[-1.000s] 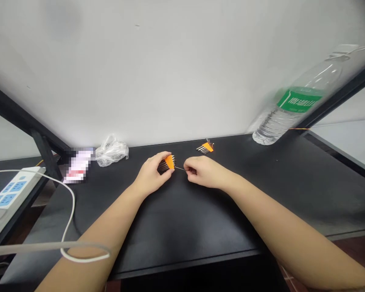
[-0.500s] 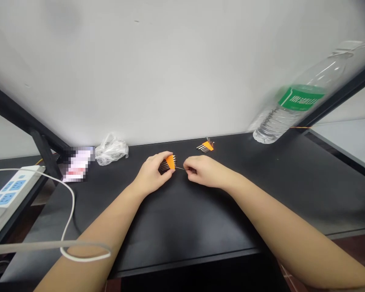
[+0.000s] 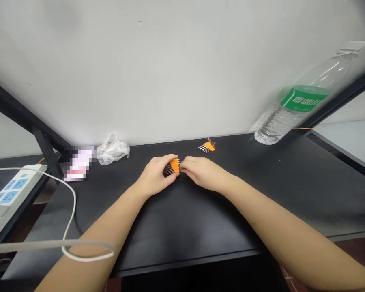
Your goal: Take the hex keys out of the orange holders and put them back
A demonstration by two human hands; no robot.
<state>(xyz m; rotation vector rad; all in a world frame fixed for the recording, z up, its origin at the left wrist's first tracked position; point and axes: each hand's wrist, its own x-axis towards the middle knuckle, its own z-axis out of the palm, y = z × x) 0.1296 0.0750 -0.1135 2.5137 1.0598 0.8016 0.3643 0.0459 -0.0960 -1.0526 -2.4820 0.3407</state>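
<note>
My left hand (image 3: 157, 175) grips an orange hex key holder (image 3: 174, 165) by its ends, between thumb and fingers. Several metal shafts stick out of it to the left, and short tips show along its right edge. Against that right edge, the fingers of my right hand (image 3: 199, 171) are pinched together on a thin hex key, which is now mostly hidden by them. A second orange holder (image 3: 209, 146) with several hex keys in it lies on the black table behind my hands.
A crumpled clear plastic bag (image 3: 113, 150) lies by the wall, beside a blurred-out pink and white item (image 3: 80, 164). At right stands a water bottle (image 3: 304, 98) with a green label. A white cable (image 3: 71, 211) loops over my left forearm from near a power strip (image 3: 13, 190).
My right hand has moved left, up against the holder. The thin key that showed between hand and holder is now mostly out of sight. My left hand keeps its grip.
</note>
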